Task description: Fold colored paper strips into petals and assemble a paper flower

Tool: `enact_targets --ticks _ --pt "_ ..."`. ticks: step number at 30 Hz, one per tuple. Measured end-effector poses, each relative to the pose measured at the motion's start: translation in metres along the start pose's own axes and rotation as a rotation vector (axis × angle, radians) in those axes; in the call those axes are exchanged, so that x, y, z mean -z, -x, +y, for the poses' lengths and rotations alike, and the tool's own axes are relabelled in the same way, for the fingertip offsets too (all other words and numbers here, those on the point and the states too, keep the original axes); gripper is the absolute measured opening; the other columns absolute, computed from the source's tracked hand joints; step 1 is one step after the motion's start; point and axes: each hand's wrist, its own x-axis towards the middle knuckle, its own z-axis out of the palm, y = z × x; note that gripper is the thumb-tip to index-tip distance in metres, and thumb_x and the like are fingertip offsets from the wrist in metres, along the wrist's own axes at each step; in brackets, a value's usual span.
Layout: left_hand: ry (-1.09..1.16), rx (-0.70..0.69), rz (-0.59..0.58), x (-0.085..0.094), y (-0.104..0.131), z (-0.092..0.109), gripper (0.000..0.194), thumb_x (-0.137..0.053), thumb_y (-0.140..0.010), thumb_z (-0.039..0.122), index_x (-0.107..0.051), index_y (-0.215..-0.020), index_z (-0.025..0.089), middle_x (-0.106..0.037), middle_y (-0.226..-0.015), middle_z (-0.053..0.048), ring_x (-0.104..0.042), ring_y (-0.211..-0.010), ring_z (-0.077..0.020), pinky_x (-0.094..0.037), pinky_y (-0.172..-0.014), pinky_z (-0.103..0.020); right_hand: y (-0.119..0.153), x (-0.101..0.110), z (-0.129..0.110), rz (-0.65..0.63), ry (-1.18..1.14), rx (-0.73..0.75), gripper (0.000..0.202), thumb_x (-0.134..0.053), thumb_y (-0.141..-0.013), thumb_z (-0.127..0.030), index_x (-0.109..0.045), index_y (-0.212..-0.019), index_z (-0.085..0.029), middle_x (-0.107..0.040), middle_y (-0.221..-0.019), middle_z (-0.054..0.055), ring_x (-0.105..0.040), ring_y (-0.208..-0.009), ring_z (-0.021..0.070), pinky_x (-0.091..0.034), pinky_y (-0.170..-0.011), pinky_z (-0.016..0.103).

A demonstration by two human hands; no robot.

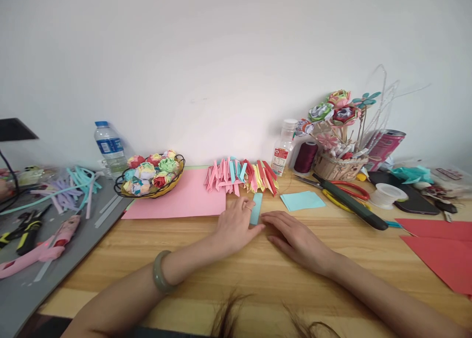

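Far left of my view, the pink glue gun lies on the grey mat. Moving right, here's the flower basket, partly over pink paper. Centre now: my left hand, unclenched, rests fingers on the blue strip on the table, below the folded pieces. Just right, my right hand is loosely spread, grasping nothing; blue sheets lie beyond, red paper at lower right

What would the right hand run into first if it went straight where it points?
Probably the light blue paper strip, just ahead of the right hand's fingertips, with the left hand beyond; whether they touch the strip is unclear.
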Motion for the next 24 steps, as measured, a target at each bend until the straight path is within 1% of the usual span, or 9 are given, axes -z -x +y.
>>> enact_targets --ticks 2,5,8,11,14,17,20,22,24 --pt "-0.04 -0.065 -0.024 -0.002 -0.002 -0.002 0.046 -0.054 -0.076 0.048 -0.051 -0.112 0.02 -0.052 -0.113 -0.006 -0.046 -0.104 -0.0243 -0.046 -0.078 -0.036 0.0 -0.001 0.0 0.007 0.013 -0.005 0.035 -0.045 -0.083 -0.017 -0.045 -0.118 -0.017 -0.054 -0.118 0.011 -0.047 -0.111 0.0206 -0.041 -0.095 0.04" --pt "-0.058 -0.162 -0.042 -0.007 -0.005 -0.006 0.028 -0.05 -0.082 0.038 -0.059 -0.101 0.019 -0.057 -0.105 -0.005 -0.047 -0.103 -0.0215 -0.045 -0.084 -0.033 -0.001 -0.002 0.0 -0.004 0.028 -0.005 0.034 -0.044 -0.084 -0.018 -0.046 -0.118 -0.017 -0.055 -0.118 0.011 -0.048 -0.111 0.0201 -0.041 -0.096 0.04" --pt "-0.037 -0.216 -0.035 -0.012 -0.007 -0.011 0.022 -0.046 -0.086 0.029 -0.062 -0.096 0.018 -0.061 -0.1 -0.004 -0.052 -0.096 -0.0182 -0.044 -0.084 -0.03 -0.001 -0.002 0.0 -0.008 0.044 -0.009 0.035 -0.043 -0.085 -0.019 -0.046 -0.119 -0.015 -0.055 -0.119 0.012 -0.049 -0.112 0.0205 -0.041 -0.096 0.04" --pt "-0.035 -0.307 -0.086 -0.011 -0.011 -0.015 0.021 -0.045 -0.087 0.026 -0.063 -0.092 0.016 -0.064 -0.094 -0.004 -0.056 -0.091 -0.0171 -0.045 -0.083 -0.029 -0.001 -0.002 0.001 -0.01 0.057 -0.019 0.035 -0.043 -0.085 -0.021 -0.047 -0.119 -0.014 -0.056 -0.119 0.014 -0.05 -0.112 0.0217 -0.042 -0.095 0.042" --pt "-0.099 -0.446 -0.154 -0.005 -0.013 -0.021 0.021 -0.042 -0.088 0.02 -0.062 -0.089 0.014 -0.065 -0.089 -0.005 -0.058 -0.085 -0.0171 -0.046 -0.075 -0.027 0.0 -0.001 0.001 -0.014 0.065 -0.026 0.036 -0.043 -0.085 -0.022 -0.047 -0.12 -0.015 -0.056 -0.12 0.014 -0.05 -0.112 0.0226 -0.042 -0.095 0.043" --pt "-0.176 -0.532 -0.163 -0.001 -0.012 -0.025 0.021 -0.04 -0.087 0.015 -0.061 -0.087 0.012 -0.065 -0.085 -0.006 -0.059 -0.08 -0.0176 -0.046 -0.07 -0.027 0.001 -0.001 0.001 -0.016 0.076 -0.024 0.037 -0.043 -0.086 -0.023 -0.046 -0.121 -0.015 -0.055 -0.12 0.014 -0.05 -0.112 0.0226 -0.043 -0.094 0.043" --pt "-0.147 -0.458 -0.102 -0.001 -0.008 -0.025 0.02 -0.04 -0.085 0.015 -0.06 -0.088 0.012 -0.065 -0.086 -0.007 -0.059 -0.082 -0.0182 -0.045 -0.072 -0.028 0.002 -0.001 0.001 0.013 0.102 -0.018 0.039 -0.044 -0.085 -0.022 -0.042 -0.124 -0.015 -0.05 -0.126 0.015 -0.047 -0.116 0.0226 -0.043 -0.095 0.042" --pt "-0.026 -0.33 -0.05 -0.003 -0.005 -0.022 0.019 -0.042 -0.084 0.015 -0.061 -0.088 0.014 -0.065 -0.086 -0.005 -0.059 -0.081 -0.0167 -0.045 -0.072 -0.026 0.002 -0.001 0.0 0.049 0.12 -0.015 0.038 -0.044 -0.085 -0.021 -0.042 -0.123 -0.016 -0.046 -0.129 0.015 -0.046 -0.117 0.0222 -0.044 -0.094 0.04" --pt "0.151 -0.204 -0.024 -0.005 -0.004 -0.018 0.018 -0.045 -0.081 0.015 -0.062 -0.086 0.016 -0.066 -0.085 -0.003 -0.059 -0.076 -0.0142 -0.044 -0.07 -0.023 0.002 0.0 -0.001 0.085 0.134 -0.008 0.034 -0.043 -0.085 -0.019 -0.044 -0.119 -0.017 -0.046 -0.126 0.015 -0.049 -0.113 0.0212 -0.046 -0.09 0.038"
